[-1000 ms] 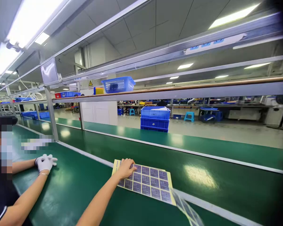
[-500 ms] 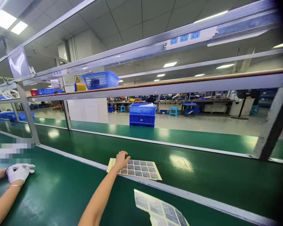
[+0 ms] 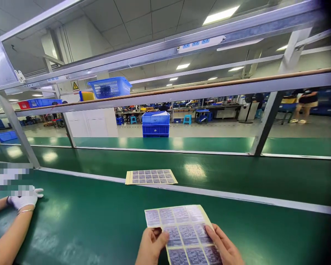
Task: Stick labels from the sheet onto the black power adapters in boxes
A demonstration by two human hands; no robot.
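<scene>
A sheet of printed labels (image 3: pixel 182 230) with yellowish edges is held up between my two hands. My left hand (image 3: pixel 152 244) pinches its left edge, thumb over the front. On the right edge, the thumb of my right hand (image 3: pixel 224 244) presses on the labels with the fingers behind. The sheet's lower end runs out of view. Beyond it, a flat stack of similar label sheets (image 3: pixel 153 176) lies across the pale strip between the green surfaces, touched by neither hand.
At the left, another person's white-gloved hand (image 3: pixel 24 198) rests on the green table (image 3: pixel 79 213). A metal post (image 3: pixel 19 129) and a shelf with a blue basket (image 3: pixel 110 87) stand beyond. Stacked blue crates (image 3: pixel 156 124) are further back.
My left hand has come back from the stack of sheets and now grips the held sheet. My right hand has come into view. The camera view has shifted to the right.
</scene>
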